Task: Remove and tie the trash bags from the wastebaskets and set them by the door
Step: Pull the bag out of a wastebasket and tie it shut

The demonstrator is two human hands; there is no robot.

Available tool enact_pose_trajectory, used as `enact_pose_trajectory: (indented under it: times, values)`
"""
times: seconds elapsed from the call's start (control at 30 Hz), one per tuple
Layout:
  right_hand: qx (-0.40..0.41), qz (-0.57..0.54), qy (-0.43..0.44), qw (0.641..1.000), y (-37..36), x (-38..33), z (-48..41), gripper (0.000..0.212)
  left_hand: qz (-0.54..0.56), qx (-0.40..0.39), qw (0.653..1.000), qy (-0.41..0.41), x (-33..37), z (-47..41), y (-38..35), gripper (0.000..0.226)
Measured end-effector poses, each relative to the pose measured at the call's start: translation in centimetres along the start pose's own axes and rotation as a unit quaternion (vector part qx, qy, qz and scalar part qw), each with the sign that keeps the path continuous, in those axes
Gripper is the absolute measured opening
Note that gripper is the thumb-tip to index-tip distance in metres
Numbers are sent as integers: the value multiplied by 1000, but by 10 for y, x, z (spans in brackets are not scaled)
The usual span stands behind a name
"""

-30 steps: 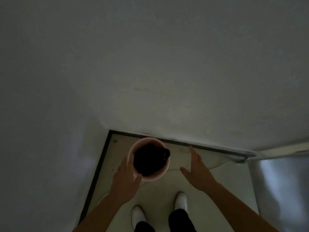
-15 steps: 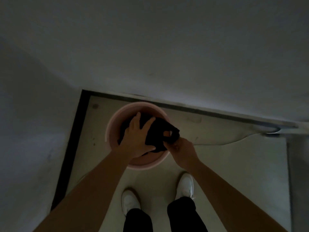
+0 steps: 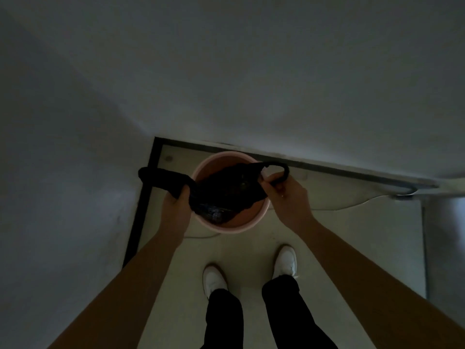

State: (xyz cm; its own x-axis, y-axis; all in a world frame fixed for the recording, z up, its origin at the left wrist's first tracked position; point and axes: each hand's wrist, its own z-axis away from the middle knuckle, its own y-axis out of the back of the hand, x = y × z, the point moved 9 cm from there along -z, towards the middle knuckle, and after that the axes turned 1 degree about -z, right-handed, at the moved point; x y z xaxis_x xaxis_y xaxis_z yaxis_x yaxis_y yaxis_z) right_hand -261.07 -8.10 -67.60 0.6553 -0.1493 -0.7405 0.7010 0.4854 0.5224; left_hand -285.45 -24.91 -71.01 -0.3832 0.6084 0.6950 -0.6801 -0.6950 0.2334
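A round pink wastebasket (image 3: 247, 225) stands on the pale floor in a dim corner. A black trash bag (image 3: 226, 191) sits in its mouth, stretched sideways. My left hand (image 3: 176, 210) grips the bag's left handle loop, which sticks out past the basket's left rim. My right hand (image 3: 286, 192) grips the right handle loop at the basket's right rim. The bag's lower part is hidden inside the basket.
Grey walls close the corner at left and ahead, with a dark skirting strip (image 3: 141, 210) along the floor. My two white shoes (image 3: 284, 260) stand just behind the basket. A metallic panel (image 3: 445, 248) borders the floor at right.
The view came closer to the basket. Both hands went from hovering beside it to reaching in, and now they have pulled the bag's two handle loops apart, left and right.
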Motion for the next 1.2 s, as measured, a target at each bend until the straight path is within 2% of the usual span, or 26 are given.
enact_pose_trajectory:
  times: [0.17, 0.27, 0.37, 0.47, 0.63, 0.73, 0.9, 1.03, 1.2]
  values:
    - [75, -43, 46, 995, 63, -71, 58, 7, 40, 14, 999, -25, 45, 75, 29, 44]
    - [105, -68, 70, 990, 90, -93, 94, 19, 44, 28, 998, -38, 54, 108, 48, 49]
    - [103, -91, 59, 989, 107, -89, 127, 20, 50, 35, 997, -55, 48, 147, 57, 48]
    - [101, -110, 65, 987, 127, -80, 153, 20, 46, 47, 996, -65, 34, 190, 65, 49]
    - [71, -147, 57, 985, 156, -60, 190, 34, 39, 79, 992, -90, 5, 252, 73, 52]
    - [56, -129, 85, 986, 180, -54, 221, 29, 30, 121, 987, -106, -11, 298, 76, 51]
    - [1, -171, 35, 985, 204, -20, 276, 20, -74, 141, 980, -117, -54, 374, 69, 47]
    - [-29, -143, 28, 989, 191, 16, 293, 24, -85, 134, 983, -96, -101, 378, 56, 38]
    - [-3, -118, 31, 993, 141, 107, 285, 18, -78, 145, 984, -75, -189, 335, 29, 30]
